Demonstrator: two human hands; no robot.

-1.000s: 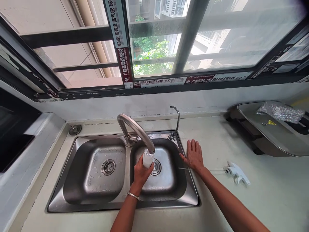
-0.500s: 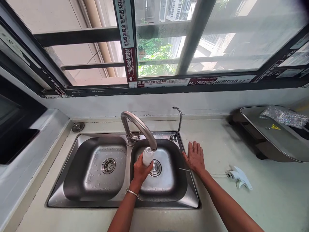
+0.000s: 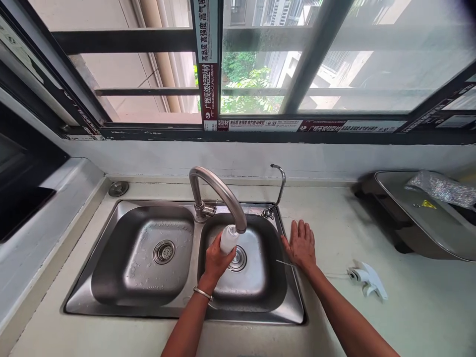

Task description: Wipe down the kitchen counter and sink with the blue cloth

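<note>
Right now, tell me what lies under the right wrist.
A thin tube crosses under the wrist of the right hand; its tip shows over the right basin, its other end by the white spray head. The stretch directly beneath is covered from view.

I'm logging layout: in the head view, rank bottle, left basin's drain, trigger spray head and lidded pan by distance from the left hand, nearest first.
1. Bottle: in the left hand.
2. Left basin's drain: to its left.
3. Trigger spray head: right, on the counter.
4. Lidded pan: farther right, toward the back.
</note>
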